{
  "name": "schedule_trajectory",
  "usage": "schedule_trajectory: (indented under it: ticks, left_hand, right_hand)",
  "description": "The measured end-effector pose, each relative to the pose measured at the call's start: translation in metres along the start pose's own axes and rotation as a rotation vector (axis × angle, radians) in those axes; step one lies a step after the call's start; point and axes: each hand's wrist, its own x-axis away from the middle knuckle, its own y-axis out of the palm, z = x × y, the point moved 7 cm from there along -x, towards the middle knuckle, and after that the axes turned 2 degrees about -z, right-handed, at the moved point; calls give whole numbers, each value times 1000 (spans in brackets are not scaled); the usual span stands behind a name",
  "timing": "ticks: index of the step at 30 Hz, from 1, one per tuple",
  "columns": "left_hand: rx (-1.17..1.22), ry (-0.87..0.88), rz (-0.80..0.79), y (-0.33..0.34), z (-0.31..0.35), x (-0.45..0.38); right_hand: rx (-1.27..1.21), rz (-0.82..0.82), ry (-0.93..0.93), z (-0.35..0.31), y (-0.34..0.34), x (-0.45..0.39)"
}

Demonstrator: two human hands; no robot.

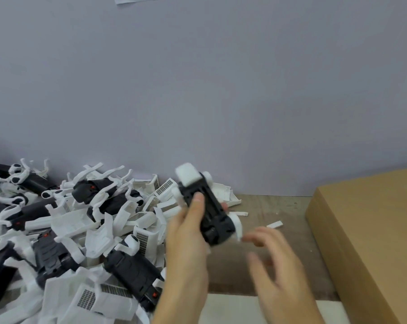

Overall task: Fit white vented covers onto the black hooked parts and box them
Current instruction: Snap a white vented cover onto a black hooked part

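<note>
My left hand (186,232) grips a black hooked part (207,211) that has white pieces at its top and bottom ends, held tilted above the table. Just to its right, my right hand (275,265) is blurred, fingers spread, holding nothing. A large heap of black hooked parts (130,270) and white vented covers (99,298) fills the left side of the table. A brown cardboard box (371,235) stands at the right.
A plain grey wall (198,90) rises behind the table. Two small white scraps (274,224) lie on the worn wooden tabletop (268,206) between the heap and the box. A pale board (233,309) lies at the near edge.
</note>
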Motion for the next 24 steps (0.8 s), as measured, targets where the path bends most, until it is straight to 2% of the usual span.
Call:
schedule_trajectory:
  ticks: [2, 3, 4, 5, 6, 7, 9, 10, 11, 12, 13, 15, 16, 19, 21, 24]
  left_hand:
    - [34, 86, 47, -14, 21, -4]
    - [41, 121, 56, -20, 30, -5]
    - [45, 148, 57, -25, 38, -4]
    - [50, 167, 57, -28, 44, -1]
    - [51, 175, 50, -29, 47, 0]
    - [48, 173, 35, -28, 47, 0]
    - [31, 146, 17, -26, 44, 0]
    - [25, 131, 10, -24, 41, 0]
    - [19, 118, 2, -22, 38, -1]
    - [11, 109, -3, -21, 36, -1]
    - [5, 103, -4, -21, 34, -1]
    - [3, 91, -2, -20, 31, -2]
    - [-1, 90, 4, -21, 30, -2]
    - [-33, 106, 15, -22, 28, -3]
    - [-41, 109, 25, -23, 27, -4]
    - [-86, 74, 20, -21, 20, -6]
  right_hand:
    - [349, -322, -63, -4, 38, 9]
    - [549, -419, -115, -6, 52, 14]
    - [675, -529, -69, -10, 62, 16]
    - [788, -571, -72, -9, 70, 18]
    - [817, -673, -36, -6, 79, 21]
    - [785, -653, -90, -2, 90, 20]
    - [716, -733, -4, 4, 91, 22]
    - [768, -681, -58, -3, 85, 17]
    - [781, -693, -29, -11, 77, 18]
    - [817, -630, -33, -17, 71, 16]
    - [742, -679, 6, -18, 71, 14]
    - [509, -576, -67, -10, 70, 14]
    - [454, -578, 10, -4, 65, 12]
    - [246, -254, 70, 0, 36, 2]
    - [102, -80, 183, 10, 15, 0]
    - [-143, 46, 336, 26, -2, -4]
